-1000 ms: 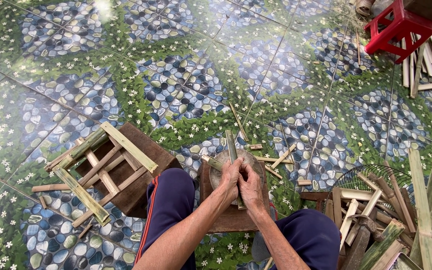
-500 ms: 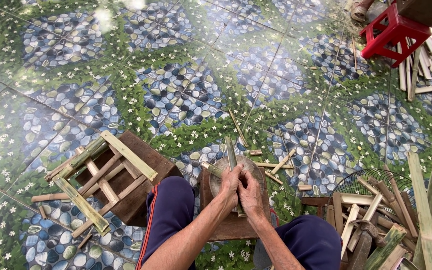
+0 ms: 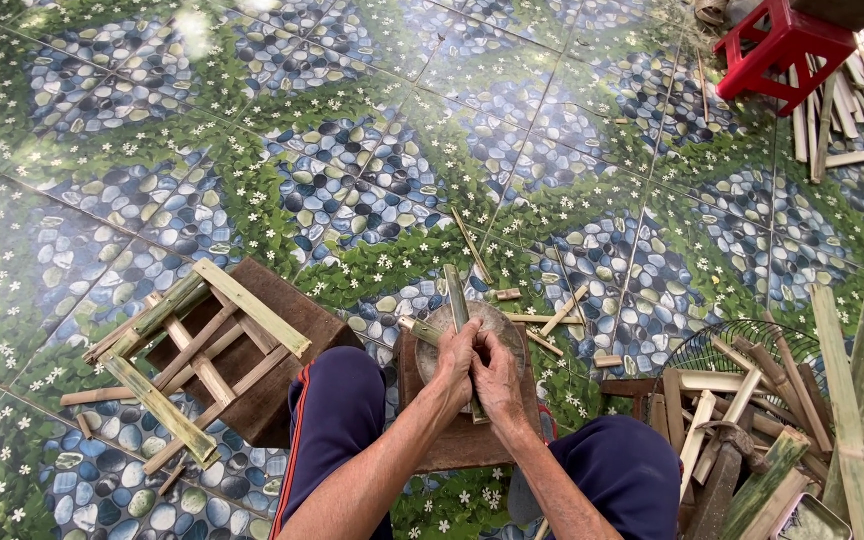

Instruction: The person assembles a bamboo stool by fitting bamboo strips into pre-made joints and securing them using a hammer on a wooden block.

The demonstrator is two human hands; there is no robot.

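Both hands together here: the left hand point(image 3: 455, 358) and right hand point(image 3: 498, 380) are clamped in a joint grip on a green bamboo strip point(image 3: 455, 298), held upright over a round wooden block point(image 3: 482, 325) on a low stool point(image 3: 467, 440) between the knees. To the left sits a bamboo frame point(image 3: 187, 350) on the tiled floor point(image 3: 352, 150). On the right, cut bamboo pieces point(image 3: 782, 420); far back, a red stool point(image 3: 787, 45).
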